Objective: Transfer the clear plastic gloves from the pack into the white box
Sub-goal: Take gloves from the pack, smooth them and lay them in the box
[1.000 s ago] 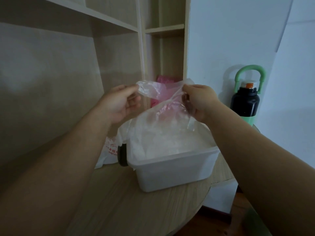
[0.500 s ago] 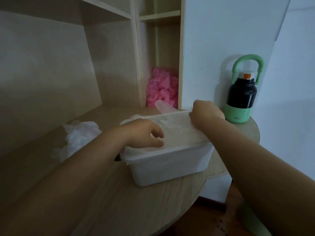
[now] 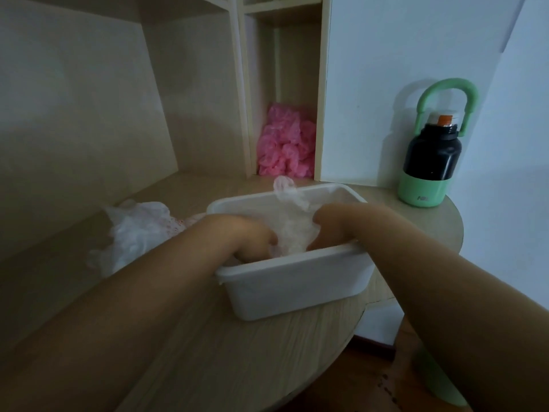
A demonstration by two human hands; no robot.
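Both hands in the white box (image 3: 297, 282), set against the clear plastic gloves (image 3: 292, 230).
The left hand (image 3: 248, 236) and right hand (image 3: 334, 223) reach over the near rim with wrists bent and fingers angled downward. The fingertips are hidden behind the rim, so pressing or pinching cannot be told. The gloves lie bunched between the hands, with one piece rising past the far rim. The crumpled pack (image 3: 133, 230) lies left of the left forearm.

- Inside the white rectangular plastic box (image 3: 297, 289), the left hand (image 3: 246, 237) and right hand (image 3: 337, 224) press the crumpled clear plastic gloves (image 3: 292, 230) between them; how the fingers lie is unclear.
- The crumpled white plastic pack (image 3: 133, 230) lies just left of the hands.
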